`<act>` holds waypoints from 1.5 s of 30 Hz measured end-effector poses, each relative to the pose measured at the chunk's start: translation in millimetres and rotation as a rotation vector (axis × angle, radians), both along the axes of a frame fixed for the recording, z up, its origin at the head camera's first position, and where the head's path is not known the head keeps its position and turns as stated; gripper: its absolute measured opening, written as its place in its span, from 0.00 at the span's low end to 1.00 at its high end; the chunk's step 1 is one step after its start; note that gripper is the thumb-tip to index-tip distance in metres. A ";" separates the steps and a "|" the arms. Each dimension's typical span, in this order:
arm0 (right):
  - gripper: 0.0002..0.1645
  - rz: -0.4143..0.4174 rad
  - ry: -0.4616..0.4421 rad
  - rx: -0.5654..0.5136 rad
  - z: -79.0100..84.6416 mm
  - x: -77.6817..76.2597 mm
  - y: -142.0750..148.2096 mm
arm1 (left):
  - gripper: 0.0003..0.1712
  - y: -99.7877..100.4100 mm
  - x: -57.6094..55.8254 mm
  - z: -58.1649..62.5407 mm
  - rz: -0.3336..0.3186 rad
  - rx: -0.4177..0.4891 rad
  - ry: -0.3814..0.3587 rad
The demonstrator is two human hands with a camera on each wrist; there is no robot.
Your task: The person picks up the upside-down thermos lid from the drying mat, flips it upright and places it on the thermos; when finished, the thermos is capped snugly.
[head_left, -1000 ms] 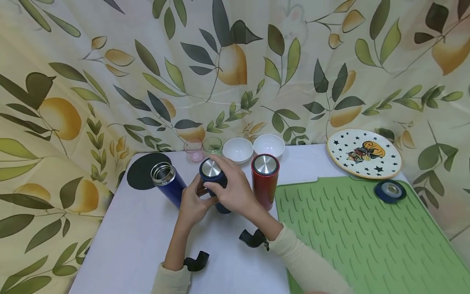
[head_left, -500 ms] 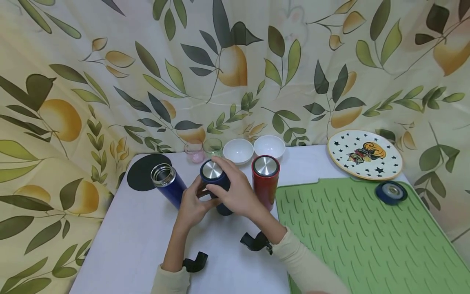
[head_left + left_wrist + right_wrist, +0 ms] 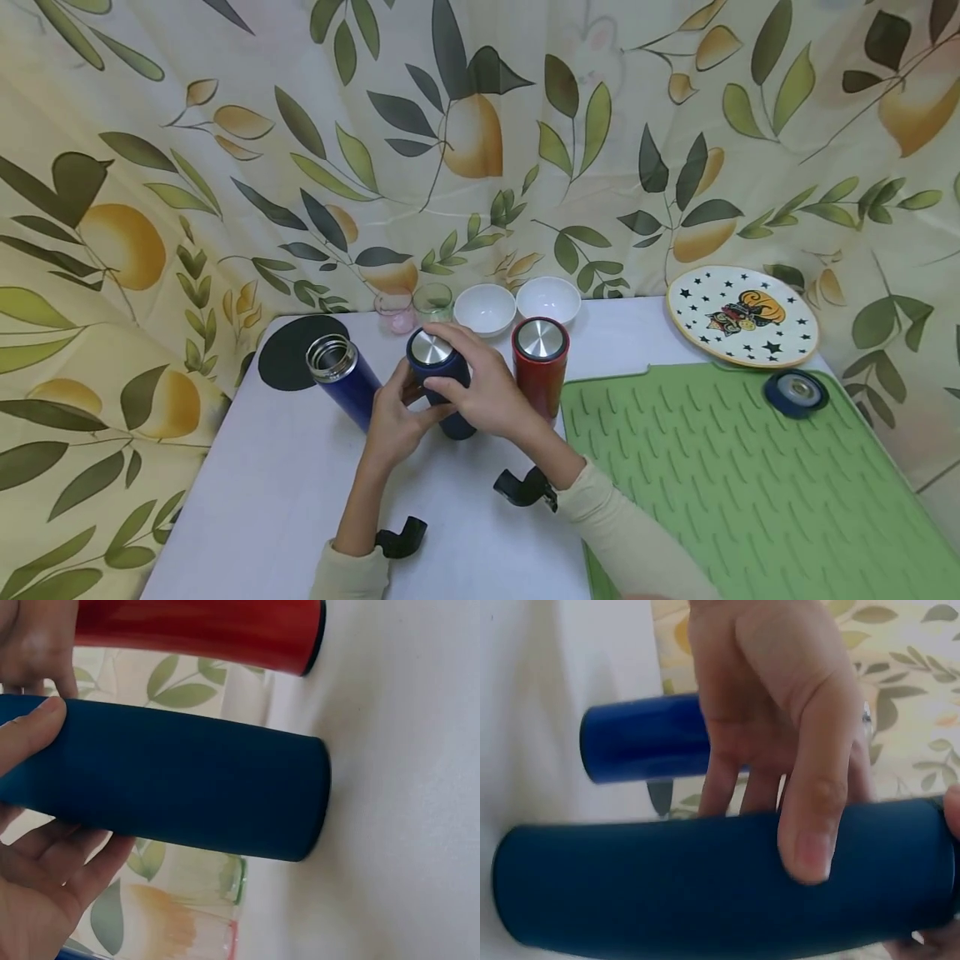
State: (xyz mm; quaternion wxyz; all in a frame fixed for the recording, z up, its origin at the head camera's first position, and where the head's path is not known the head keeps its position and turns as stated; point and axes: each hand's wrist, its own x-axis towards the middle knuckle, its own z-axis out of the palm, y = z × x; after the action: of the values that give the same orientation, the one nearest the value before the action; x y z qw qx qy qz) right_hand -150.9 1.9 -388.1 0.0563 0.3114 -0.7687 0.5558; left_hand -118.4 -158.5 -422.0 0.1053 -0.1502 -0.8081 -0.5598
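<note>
A dark blue thermos flask (image 3: 459,427) stands between my hands, its steel-topped lid (image 3: 431,347) facing up. My left hand (image 3: 395,421) grips the body from the left; in the left wrist view its thumb lies on one side and its fingers curl round the other. From the right, my right hand (image 3: 491,387) holds the flask at its top, fingers and thumb around the lid. A second, brighter blue flask (image 3: 352,387) without a lid, steel mouth showing, is just left of my left hand. A red flask (image 3: 542,367) with its lid on stands right of my right hand.
A loose dark blue lid (image 3: 797,393) lies on the green mat (image 3: 720,483) at right. A star-patterned plate (image 3: 744,315) is behind it. Two white bowls (image 3: 486,308), small glasses (image 3: 433,302) and a black round mat (image 3: 288,354) line the back, before a patterned curtain (image 3: 480,225).
Both hands keep hold of the dark blue flask. My right thumb and fingers have shifted slightly at its top; the other things stay in place.
</note>
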 end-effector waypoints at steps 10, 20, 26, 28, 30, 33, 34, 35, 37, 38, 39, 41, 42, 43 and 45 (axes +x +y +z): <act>0.38 -0.293 0.207 -0.008 -2.7 14.3 -13.3 | 0.35 8.6 3.6 9.6 0.035 -0.004 0.025; 0.37 -0.481 0.355 -0.016 -6.2 19.2 -27.3 | 0.34 9.7 2.1 11.3 0.041 -0.002 0.008; 0.38 -0.452 0.315 0.020 -9.9 20.3 -29.2 | 0.37 4.0 3.5 12.1 0.041 -0.023 -0.038; 0.38 -0.428 0.283 0.036 -11.2 20.8 -28.4 | 0.37 3.2 4.3 13.3 0.032 -0.025 -0.062; 0.40 -0.393 0.225 0.059 -9.9 22.9 -25.5 | 0.37 2.6 5.6 15.7 0.025 -0.036 -0.074; 0.44 -0.326 0.139 0.155 1.4 32.2 -13.3 | 0.42 0.7 8.3 20.4 0.016 -0.075 -0.060; 0.44 -0.299 0.126 0.192 8.4 38.3 -7.0 | 0.45 -0.3 12.0 26.5 0.017 -0.088 -0.049; 0.43 -0.275 0.130 0.226 16.7 45.5 0.2 | 0.47 -1.6 16.7 33.9 0.029 -0.104 -0.028; 0.41 -0.201 0.179 0.221 37.2 62.2 18.6 | 0.51 -3.5 29.1 54.4 0.065 -0.125 0.046; 0.38 -0.168 0.218 0.192 48.8 71.2 29.8 | 0.52 -3.9 36.0 66.3 0.086 -0.123 0.101; 0.35 -0.138 0.273 0.141 60.4 79.1 42.1 | 0.52 -3.4 43.4 79.3 0.111 -0.115 0.161; 0.30 -0.105 0.383 0.020 83.1 90.6 69.9 | 0.51 2.4 58.8 106.7 0.137 -0.071 0.292; 0.27 -0.100 0.431 -0.066 92.8 92.8 84.6 | 0.48 6.5 64.2 116.4 0.130 -0.041 0.364; 0.25 -0.101 0.457 -0.175 100.3 92.1 100.2 | 0.44 11.6 68.2 124.0 0.105 -0.005 0.431; 0.21 -0.206 0.463 -0.311 111.7 87.6 133.9 | 0.39 26.0 74.2 134.1 0.023 0.058 0.528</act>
State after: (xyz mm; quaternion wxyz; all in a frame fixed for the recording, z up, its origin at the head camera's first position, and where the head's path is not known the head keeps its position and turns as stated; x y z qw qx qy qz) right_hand -63.3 135.8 -276.4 0.3334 0.3377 -0.6686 0.5725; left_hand -44.1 -132.4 -287.8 0.3231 -0.2788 -0.7378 -0.5231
